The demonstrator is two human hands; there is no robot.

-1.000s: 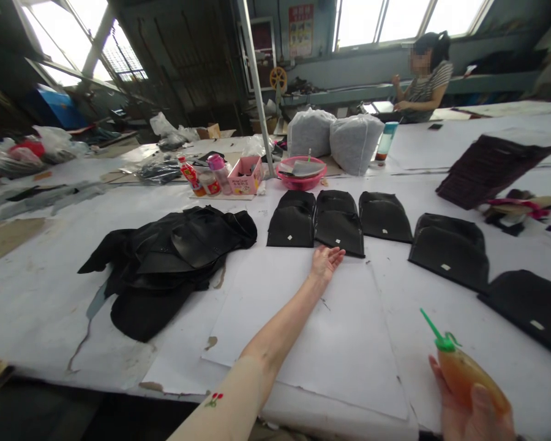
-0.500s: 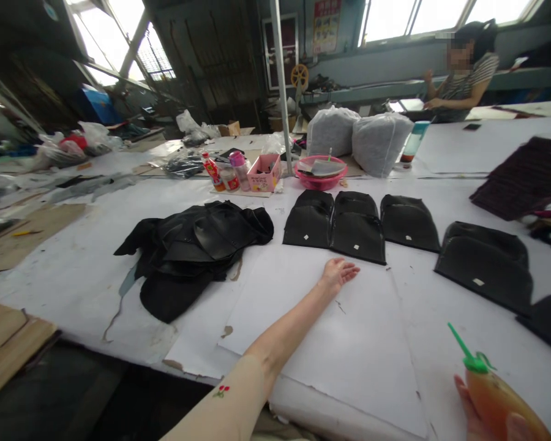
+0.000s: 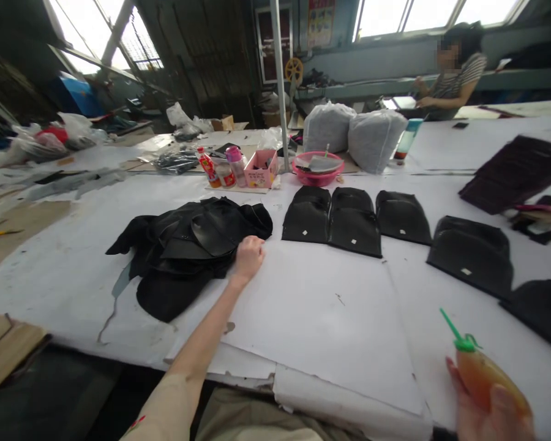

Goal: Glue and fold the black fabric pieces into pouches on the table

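My left hand [image 3: 249, 257] is at the right edge of a heap of black leather-like pieces [image 3: 197, 236], its fingers curled in. Whether a piece is between those fingers is hidden. At the lower right, my right hand [image 3: 468, 407] grips a soft squeeze bottle [image 3: 487, 376] of amber liquid, with a green cap and a thin green nozzle pointing up and left. Beyond the white sheet lie several flat black pieces with rounded tops, among them one nearby [image 3: 354, 223] and a larger one [image 3: 471, 251]; each bears a small pale tag.
A pink box [image 3: 261, 170], bottles [image 3: 209, 167] and a pink basin [image 3: 318, 174] stand at the back, by a metal pole [image 3: 280, 86]. Two stuffed grey bags [image 3: 376, 141] sit behind them. Dark folded material [image 3: 517, 171] lies at right. A person [image 3: 459, 73] sits far right.
My left hand has moved left from the white sheet to the black heap, and its fingers have curled. My right hand still holds the bottle. The view has shifted slightly.
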